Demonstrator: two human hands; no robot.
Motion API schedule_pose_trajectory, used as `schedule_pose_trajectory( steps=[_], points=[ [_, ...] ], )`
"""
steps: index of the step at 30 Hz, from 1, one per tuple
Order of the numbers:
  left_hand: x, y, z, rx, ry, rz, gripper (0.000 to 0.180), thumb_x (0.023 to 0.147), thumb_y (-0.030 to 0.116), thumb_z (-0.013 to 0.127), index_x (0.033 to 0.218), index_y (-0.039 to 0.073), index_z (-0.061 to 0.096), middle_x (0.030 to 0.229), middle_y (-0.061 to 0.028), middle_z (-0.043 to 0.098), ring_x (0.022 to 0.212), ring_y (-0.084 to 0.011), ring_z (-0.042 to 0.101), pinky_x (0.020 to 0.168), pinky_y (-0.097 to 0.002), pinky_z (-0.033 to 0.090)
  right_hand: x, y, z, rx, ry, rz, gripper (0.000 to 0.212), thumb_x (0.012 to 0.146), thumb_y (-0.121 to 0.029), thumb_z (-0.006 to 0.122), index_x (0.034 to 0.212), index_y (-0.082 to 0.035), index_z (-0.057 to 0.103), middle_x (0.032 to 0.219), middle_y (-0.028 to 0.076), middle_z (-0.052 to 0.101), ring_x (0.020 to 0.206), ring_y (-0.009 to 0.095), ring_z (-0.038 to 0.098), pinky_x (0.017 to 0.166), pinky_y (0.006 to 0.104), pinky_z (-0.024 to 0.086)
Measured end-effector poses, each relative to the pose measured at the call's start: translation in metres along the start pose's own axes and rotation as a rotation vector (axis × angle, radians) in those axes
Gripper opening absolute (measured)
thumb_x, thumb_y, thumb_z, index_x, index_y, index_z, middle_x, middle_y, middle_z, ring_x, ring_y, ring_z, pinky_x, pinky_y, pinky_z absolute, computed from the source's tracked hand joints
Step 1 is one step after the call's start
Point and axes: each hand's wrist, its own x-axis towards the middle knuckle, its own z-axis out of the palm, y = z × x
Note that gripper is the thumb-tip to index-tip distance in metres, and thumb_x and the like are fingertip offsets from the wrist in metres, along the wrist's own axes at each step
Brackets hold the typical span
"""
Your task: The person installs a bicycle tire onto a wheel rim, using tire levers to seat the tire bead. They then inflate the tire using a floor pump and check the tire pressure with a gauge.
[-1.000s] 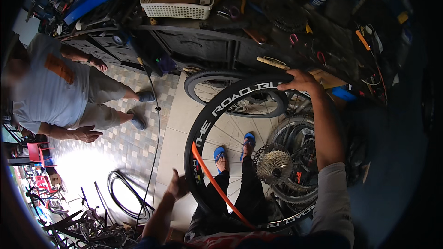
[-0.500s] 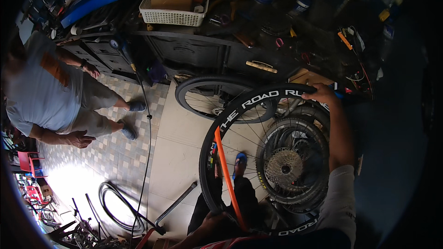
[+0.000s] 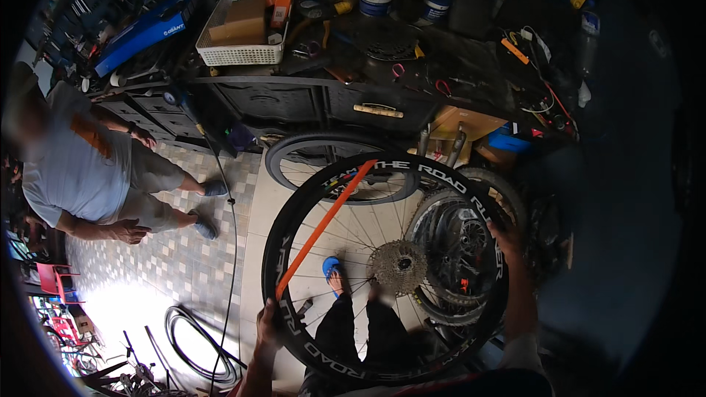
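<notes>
A bicycle wheel (image 3: 278, 231) with a deep black rim and pale lettering is held up in front of me. A toothed cassette (image 3: 398, 267) sits at its hub, and thin spokes run out to the rim. An orange strip (image 3: 323, 231) stretches straight across the wheel's upper left, from rim to rim. My left hand (image 3: 268, 326) is closed on the rim at the lower left. On the opposite side, my right hand (image 3: 504, 237) grips the rim, its fingers partly in shadow. I see no tyre on this rim.
Behind the held wheel, another wheel (image 3: 276, 165) leans against the dark cabinet (image 3: 272, 103). Several tyred wheels (image 3: 507, 195) stand at the right. A white basket (image 3: 239, 54) and tools cover the bench. A person (image 3: 95, 154) stands left, beyond a pump hose (image 3: 234, 250). Coiled black tubing (image 3: 173, 338) lies on the floor.
The held wheel has turned clockwise and shifted left, carrying the orange strip to the upper left. My left hand moved up to the rim's left side; my right hand is lower on the right.
</notes>
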Motion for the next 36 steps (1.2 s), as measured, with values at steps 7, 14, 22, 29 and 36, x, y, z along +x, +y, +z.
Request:
schedule_pose_trajectory(
  steps=[7, 14, 22, 29, 36],
  points=[
    [0.055, 0.089, 0.068, 0.356, 0.070, 0.193, 0.053, 0.100, 0.057, 0.073, 0.098, 0.004, 0.071, 0.073, 0.0038, 0.061, 0.059, -0.0068, 0.055, 0.053, -0.0259, 0.045, -0.089, 0.035, -0.017, 0.130, 0.307, 0.187, 0.062, 0.098, -0.027, 0.079, 0.150, -0.001, 0.058, 0.140, 0.012, 0.067, 0.126, 0.023, 0.062, 0.108, 0.0354, 0.046],
    [0.119, 0.176, 0.133, 0.582, -0.054, 0.318, 0.058, 0.099, 0.057, 0.074, 0.098, -0.002, 0.073, 0.077, 0.0009, 0.065, 0.066, -0.0079, 0.057, 0.060, -0.0275, 0.046, -0.136, 0.037, 0.005, 0.355, 0.543, 0.218, 0.052, 0.098, -0.029, 0.078, 0.138, 0.001, 0.065, 0.123, 0.008, 0.071, 0.108, 0.019, 0.064, 0.095, 0.0357, 0.049],
    [0.190, 0.238, 0.161, 0.615, -0.153, 0.199, 0.064, 0.097, 0.061, 0.074, 0.104, -0.003, 0.077, 0.083, -0.0041, 0.072, 0.069, -0.0103, 0.064, 0.065, -0.0281, 0.052, -0.158, 0.049, 0.033, 0.456, 0.488, 0.459, 0.041, 0.097, -0.041, 0.075, 0.108, -0.002, 0.072, 0.088, 0.004, 0.064, 0.078, 0.017, 0.060, 0.073, 0.0395, 0.050],
    [0.225, 0.250, 0.145, 0.476, -0.202, 0.259, 0.067, 0.102, 0.065, 0.064, 0.117, 0.001, 0.074, 0.090, -0.0036, 0.073, 0.073, -0.0115, 0.066, 0.067, -0.0278, 0.054, -0.159, 0.082, 0.055, 0.601, 0.385, 0.563, 0.035, 0.098, -0.035, 0.074, 0.109, -0.003, 0.069, 0.085, 0.004, 0.063, 0.071, 0.018, 0.063, 0.067, 0.0386, 0.049],
    [0.237, 0.258, 0.150, 0.573, -0.268, 0.325, 0.060, 0.103, 0.058, 0.068, 0.121, 0.001, 0.074, 0.091, -0.0014, 0.071, 0.077, -0.0087, 0.063, 0.072, -0.0260, 0.052, -0.137, 0.049, 0.047, -0.485, 0.630, -0.103, 0.032, 0.098, -0.025, 0.072, 0.119, 0.000, 0.067, 0.091, 0.009, 0.067, 0.082, 0.023, 0.069, 0.082, 0.0446, 0.055]
  ],
)
